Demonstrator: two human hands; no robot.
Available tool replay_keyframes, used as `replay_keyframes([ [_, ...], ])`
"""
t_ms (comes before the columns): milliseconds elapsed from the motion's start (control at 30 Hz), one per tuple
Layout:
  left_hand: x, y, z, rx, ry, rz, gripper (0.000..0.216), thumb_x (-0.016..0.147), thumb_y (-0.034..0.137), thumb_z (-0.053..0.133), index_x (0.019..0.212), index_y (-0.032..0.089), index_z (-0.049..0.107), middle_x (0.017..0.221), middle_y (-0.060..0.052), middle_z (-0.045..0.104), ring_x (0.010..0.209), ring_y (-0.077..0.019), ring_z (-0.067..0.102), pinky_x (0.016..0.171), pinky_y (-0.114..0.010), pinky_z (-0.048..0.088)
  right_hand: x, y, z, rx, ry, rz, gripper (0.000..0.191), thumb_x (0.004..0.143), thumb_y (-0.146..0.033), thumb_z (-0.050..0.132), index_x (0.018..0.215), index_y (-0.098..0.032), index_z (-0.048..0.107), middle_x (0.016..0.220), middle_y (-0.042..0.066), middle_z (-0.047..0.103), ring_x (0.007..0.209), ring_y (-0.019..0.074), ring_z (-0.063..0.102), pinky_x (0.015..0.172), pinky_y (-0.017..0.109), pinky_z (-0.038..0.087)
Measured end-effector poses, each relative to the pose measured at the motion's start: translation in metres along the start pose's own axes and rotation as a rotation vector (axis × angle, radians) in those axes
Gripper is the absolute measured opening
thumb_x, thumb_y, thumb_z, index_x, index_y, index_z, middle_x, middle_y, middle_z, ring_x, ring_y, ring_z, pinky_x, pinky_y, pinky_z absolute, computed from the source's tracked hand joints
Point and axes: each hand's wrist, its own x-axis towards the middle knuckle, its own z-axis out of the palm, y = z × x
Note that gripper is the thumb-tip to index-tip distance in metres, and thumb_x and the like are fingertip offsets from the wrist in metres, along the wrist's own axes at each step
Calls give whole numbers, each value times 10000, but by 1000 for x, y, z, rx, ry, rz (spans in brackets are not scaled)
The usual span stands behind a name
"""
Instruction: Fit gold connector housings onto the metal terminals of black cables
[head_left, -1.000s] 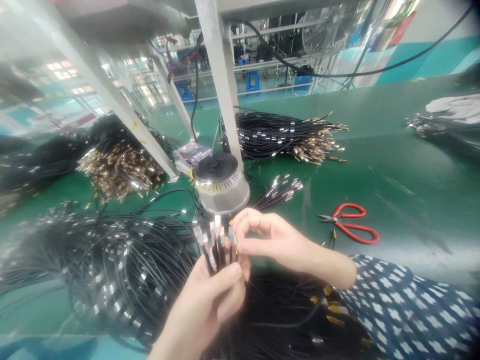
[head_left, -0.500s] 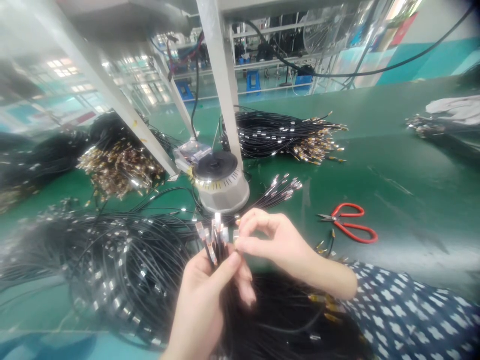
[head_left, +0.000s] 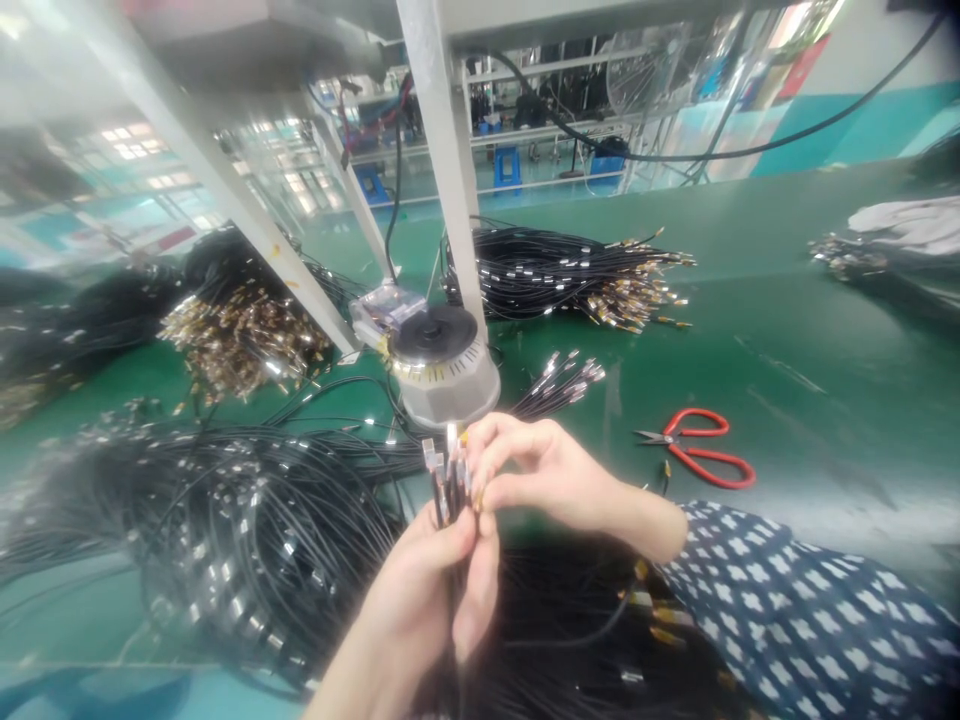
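My left hand (head_left: 431, 575) is closed around a bunch of black cables (head_left: 444, 490), whose silver metal connector ends point up above my thumb. Against the right side of that bunch, my right hand (head_left: 536, 470) is closed with thumb and fingers pinched by the connectors. What lies between those fingertips is mostly hidden; a small gold-coloured bit shows near the thumb. Below both hands, a thick mass of black cables (head_left: 570, 640) spreads over the near edge, with several yellow-tipped ends near my right sleeve.
A grey round device (head_left: 446, 385) with a black top stands just beyond my hands. Red-handled scissors (head_left: 701, 445) lie open on the green table (head_left: 810, 350). A large cable pile (head_left: 247, 540) covers the left; another bundle (head_left: 555, 270) lies behind the white post (head_left: 442, 150).
My left hand and its cable bunch have shifted slightly right. My right hand has moved a little left, so its fingertips now meet the bunch.
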Motion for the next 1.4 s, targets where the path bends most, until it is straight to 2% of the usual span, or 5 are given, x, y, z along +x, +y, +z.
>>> replay_keyframes([
  [167, -1, 4, 11, 9, -56, -34, 247, 751, 346, 752, 650, 139, 663, 421, 7, 576, 265, -85, 464, 306, -185, 371, -8, -4, -11, -125, -78, -45, 63, 825, -239, 701, 812, -213, 757, 896, 28, 573, 957, 172, 569, 963, 382, 445],
  [333, -5, 10, 23, 169, 67, 72, 133, 786, 237, 721, 737, 114, 721, 714, -61, 686, 652, -169, 650, 618, -258, 526, -10, -26, -26, -376, 37, -37, 173, 908, -279, 588, 830, -198, 720, 981, 52, 619, 1012, 180, 575, 954, 354, 441],
  [533, -2, 2, 22, 301, 158, 190, 144, 721, 249, 787, 775, 135, 719, 577, 26, 573, 520, -96, 472, 504, -215, 420, -7, -40, -6, -620, 142, 132, 104, 803, -261, 699, 808, -157, 690, 896, 30, 679, 878, 166, 628, 858, 310, 461],
  [1200, -5, 3, 9, 536, 253, 289, 128, 775, 284, 751, 820, 172, 705, 607, 34, 673, 509, -66, 490, 518, -178, 387, -28, -41, 0, -734, 194, 116, 43, 823, -220, 693, 809, -179, 697, 865, 1, 686, 840, 133, 626, 819, 279, 465],
  [1400, -5, 3, 8, 490, 307, 271, 201, 777, 313, 745, 869, 159, 655, 636, 14, 675, 481, -82, 525, 479, -193, 429, -64, -45, 3, -1058, -213, 296, 278, 643, -389, 851, 778, -239, 659, 930, -28, 614, 961, 195, 548, 862, 350, 410],
])
